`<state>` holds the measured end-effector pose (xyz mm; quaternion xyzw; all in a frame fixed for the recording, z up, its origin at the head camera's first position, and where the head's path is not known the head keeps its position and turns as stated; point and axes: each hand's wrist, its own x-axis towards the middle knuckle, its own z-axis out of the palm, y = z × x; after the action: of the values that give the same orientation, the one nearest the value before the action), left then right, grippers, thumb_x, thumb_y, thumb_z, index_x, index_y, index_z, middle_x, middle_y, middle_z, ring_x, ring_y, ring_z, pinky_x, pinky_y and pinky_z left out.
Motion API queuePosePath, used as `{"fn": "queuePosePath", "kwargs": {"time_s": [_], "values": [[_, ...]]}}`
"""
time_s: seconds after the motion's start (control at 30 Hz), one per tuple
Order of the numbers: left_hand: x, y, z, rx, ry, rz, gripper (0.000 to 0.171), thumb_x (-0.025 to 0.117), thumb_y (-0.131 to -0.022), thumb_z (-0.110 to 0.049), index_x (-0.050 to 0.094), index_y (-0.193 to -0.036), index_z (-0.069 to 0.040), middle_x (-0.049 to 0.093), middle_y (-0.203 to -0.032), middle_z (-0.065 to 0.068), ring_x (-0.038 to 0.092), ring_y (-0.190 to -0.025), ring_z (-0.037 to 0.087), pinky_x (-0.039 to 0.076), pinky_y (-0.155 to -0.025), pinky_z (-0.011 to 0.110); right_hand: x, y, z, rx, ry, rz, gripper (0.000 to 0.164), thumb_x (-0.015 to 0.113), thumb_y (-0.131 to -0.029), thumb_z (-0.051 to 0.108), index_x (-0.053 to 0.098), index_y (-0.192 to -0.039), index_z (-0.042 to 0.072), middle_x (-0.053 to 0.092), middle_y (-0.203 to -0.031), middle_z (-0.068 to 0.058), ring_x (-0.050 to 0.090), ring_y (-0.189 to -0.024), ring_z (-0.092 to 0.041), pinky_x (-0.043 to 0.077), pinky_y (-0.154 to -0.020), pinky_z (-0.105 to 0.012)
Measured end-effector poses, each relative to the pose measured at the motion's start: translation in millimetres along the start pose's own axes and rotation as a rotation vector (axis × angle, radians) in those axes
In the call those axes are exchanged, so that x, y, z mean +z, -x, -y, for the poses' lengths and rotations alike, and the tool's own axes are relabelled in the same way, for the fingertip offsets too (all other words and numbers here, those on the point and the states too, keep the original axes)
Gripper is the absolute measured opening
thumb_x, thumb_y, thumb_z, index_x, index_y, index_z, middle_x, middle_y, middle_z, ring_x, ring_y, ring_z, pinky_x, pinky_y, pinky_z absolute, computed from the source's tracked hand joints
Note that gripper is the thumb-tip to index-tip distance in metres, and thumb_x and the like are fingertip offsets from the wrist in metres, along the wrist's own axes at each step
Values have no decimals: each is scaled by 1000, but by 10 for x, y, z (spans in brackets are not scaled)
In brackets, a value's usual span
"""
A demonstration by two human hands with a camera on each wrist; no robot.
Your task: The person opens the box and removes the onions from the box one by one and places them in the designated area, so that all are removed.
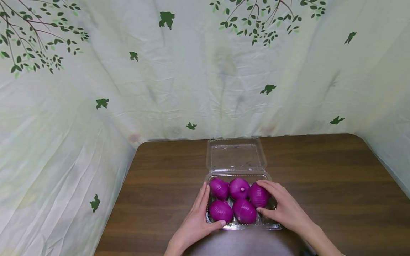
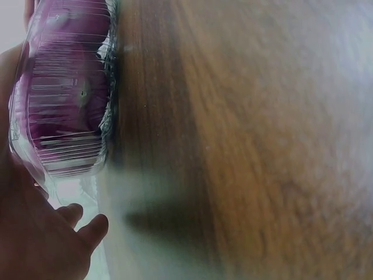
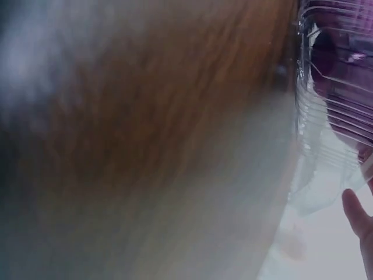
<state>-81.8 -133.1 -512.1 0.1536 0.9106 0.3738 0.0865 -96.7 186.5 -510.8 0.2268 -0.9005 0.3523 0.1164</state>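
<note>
Brown wood-grain table [image 1: 166, 181], far corners rounded; behind it, pale creased cloth [image 1: 195, 71] printed with green leaves [image 1: 167, 19], leafy branches [image 1: 38, 31].

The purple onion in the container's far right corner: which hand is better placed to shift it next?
Probably the right hand: its fingers curve around that purple onion, while the left hand rests at the container's opposite side, with other onions between.

- Purple onion [image 1: 257, 196], held in the right hand [image 1: 285, 206]: outer edge partly covered.
- Clear container [image 1: 272, 226], beside the left hand [image 1: 198, 221]: left rim partly covered; cut off in both wrist views.
- Tabletop [image 3: 145, 134], beside the right hand: blurred in the right wrist view.
- Dark shape [image 1: 306, 251], below the right hand: cut off, unidentifiable.
</note>
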Motion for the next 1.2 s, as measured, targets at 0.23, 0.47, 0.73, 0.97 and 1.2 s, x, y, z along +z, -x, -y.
{"fn": "queuePosePath", "kwargs": {"time_s": [0.23, 0.47, 0.73, 0.97, 1.2], "values": [[4, -5, -1, 4, 3, 2, 116, 70, -76, -69, 2, -160, -26, -6, -164, -9, 14, -148, 27, 33, -106, 59, -67, -5, 48, 36, -83, -85, 82, 91, -69, 30, 52, -141, 23, 51, -139, 5, 50, -124, -15, 38, -99, -13], [-5, 6, -13, -8, 6, 10, 117, 72, -75, -67, 2, -159, -27, -7, -164, -11, 14, -148, 26, 32, -107, 58, -177, -20, 82, 48, -159, -138, 83, 93, -67, 17, 53, -140, 17, 50, -137, 1, 54, -114, -11, 46, -91, -16], [9, 3, -4, -11, 5, 9, 118, 72, -75, -68, 1, -159, -27, -8, -164, -12, 14, -148, 26, 33, -107, 58, -273, -40, -41, 49, -220, -207, 84, 92, -62, 1, 56, -137, 12, 48, -134, -3, 53, -113, -8, 46, -91, -15], [11, 8, -3, -10, 9, 6, 118, 73, -75, -66, 2, -159, -26, -8, -164, -12, 15, -147, 26, 32, -107, 57, -364, -45, -215, 78, -125, -230, 85, 92, -64, 6, 55, -140, 14, 50, -132, -5, 52, -109, -7, 42, -87, -6], [12, 4, -10, -19, 3, 6, 117, 72, -75, -67, 1, -159, -28, -8, -163, -13, 15, -147, 25, 33, -107, 57, -417, -57, -363, 218, -38, -198, 82, 91, -69, 18, 50, -139, 9, 57, -124, -11, 59, -102, -26, 50, -78, -18]]}}
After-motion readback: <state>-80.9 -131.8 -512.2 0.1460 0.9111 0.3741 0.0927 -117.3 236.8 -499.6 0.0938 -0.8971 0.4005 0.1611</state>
